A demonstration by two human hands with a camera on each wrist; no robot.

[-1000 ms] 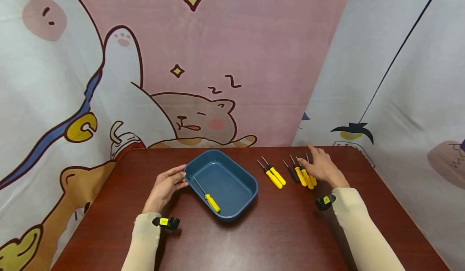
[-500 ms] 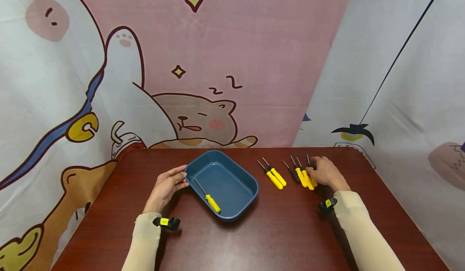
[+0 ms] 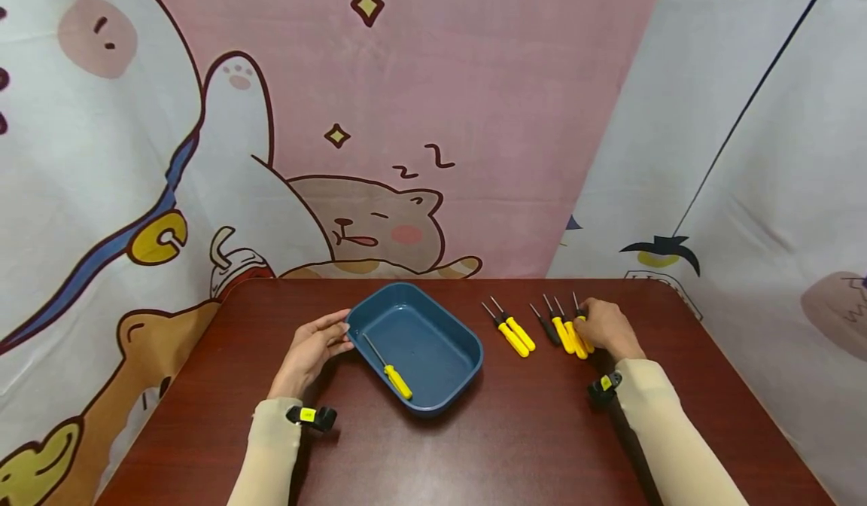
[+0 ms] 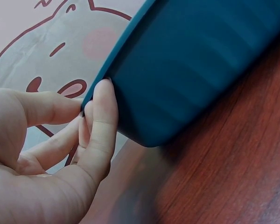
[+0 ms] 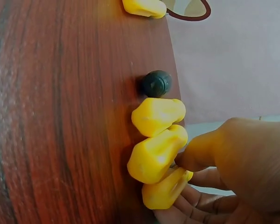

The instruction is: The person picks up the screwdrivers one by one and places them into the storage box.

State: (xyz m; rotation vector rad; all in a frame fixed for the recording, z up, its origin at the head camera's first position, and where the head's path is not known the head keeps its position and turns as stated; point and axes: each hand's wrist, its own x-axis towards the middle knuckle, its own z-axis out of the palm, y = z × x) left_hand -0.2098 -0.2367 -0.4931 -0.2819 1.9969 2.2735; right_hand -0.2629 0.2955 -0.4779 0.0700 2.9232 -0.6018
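Right wrist view: the right hand (image 5: 233, 163) is seen curled around the nearest yellow-handled screwdriver (image 5: 165, 190), thumb laid on the handle and fingertips tucked beneath it, so the tool is pinched while it still lies on the table (image 5: 60, 140). Two more yellow handles (image 5: 156, 133) are packed just beside it, touching each other, and a black-handled screwdriver (image 5: 155, 83) lies next along the row. From the head view the same hand (image 3: 605, 327) is placed at the right end of that group, with a separate pair of yellow screwdrivers (image 3: 512, 333) lying apart to the left. Further left, a blue rectangular tray (image 3: 467, 355) holds one yellow screwdriver (image 3: 387, 364) lying on its floor. The left hand (image 3: 313, 346) is set against the tray's near-left corner, fingers relaxed and fingertips touching the rim, apparently steadying it. The step in hand is judged to be the pick-up of another screwdriver from the row. A clean lift is called for next, since the neighbouring handles are touching and could be dragged along
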